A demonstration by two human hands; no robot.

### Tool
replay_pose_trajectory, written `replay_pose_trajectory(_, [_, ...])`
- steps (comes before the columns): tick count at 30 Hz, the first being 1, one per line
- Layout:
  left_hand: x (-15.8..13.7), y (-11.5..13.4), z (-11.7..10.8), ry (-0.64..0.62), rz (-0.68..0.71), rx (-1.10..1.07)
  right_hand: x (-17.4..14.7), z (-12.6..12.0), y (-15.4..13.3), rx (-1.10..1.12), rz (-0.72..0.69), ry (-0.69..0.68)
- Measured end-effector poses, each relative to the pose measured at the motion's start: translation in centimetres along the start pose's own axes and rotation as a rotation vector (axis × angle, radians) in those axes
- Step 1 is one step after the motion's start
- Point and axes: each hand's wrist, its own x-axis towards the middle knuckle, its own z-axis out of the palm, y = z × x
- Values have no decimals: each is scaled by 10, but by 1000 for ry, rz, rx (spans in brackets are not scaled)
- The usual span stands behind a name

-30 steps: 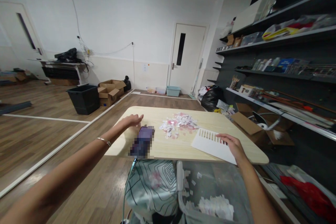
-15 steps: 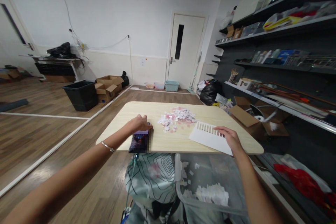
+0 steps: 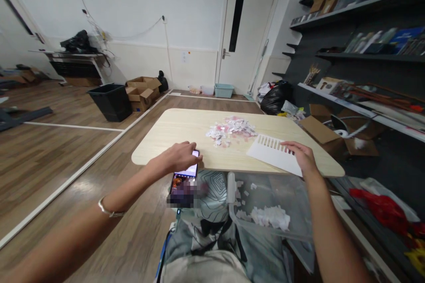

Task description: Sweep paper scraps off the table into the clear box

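Observation:
My left hand (image 3: pixel 181 156) is closed around the upper end of a smartphone (image 3: pixel 185 177). Its lit screen faces me, and its lower end hangs past the table's front edge over my lap. My right hand (image 3: pixel 301 155) grips the right side of a white card with a row of slots (image 3: pixel 274 155), fingers over the slotted edge and thumb hidden. The card lies on the pale table (image 3: pixel 179 124). Between the two hands, farther back, is a loose heap of small paper pieces (image 3: pixel 237 127), white with pink patches.
A clear plastic bin (image 3: pixel 299 199) holding paper scraps (image 3: pixel 270 217) sits below the table's front edge, beside my lap. A black trash bin (image 3: pixel 111 101) and cardboard boxes (image 3: pixel 142 93) stand left on the floor. Loaded shelves (image 3: pixel 361 57) line the right wall.
My left hand has drawn the phone towards me, partly off the table, and its screen now looks brighter. The view has tipped downward. My right hand stays at the slotted card.

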Motion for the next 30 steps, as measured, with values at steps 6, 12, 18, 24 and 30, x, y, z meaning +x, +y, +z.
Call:
replay_pose_trajectory(6, [-54, 58, 47, -212, -11, -93, -2, 3, 2, 0, -17, 25])
replay_pose_trajectory(12, [-57, 72, 96, -318, -149, -131, 0, 5, 4, -2, -56, 34])
replay_pose_trajectory(18, [-59, 72, 104, -264, -257, -98, 1, 4, 5, 0, -43, 17])
replay_pose_trajectory(24, [-62, 73, 110, -216, -221, -116, -1, 3, 4, -9, -83, 13])
replay_pose_trajectory(30, [-66, 72, 106, -235, -217, -155, -1, 5, 4, -7, -73, 15])
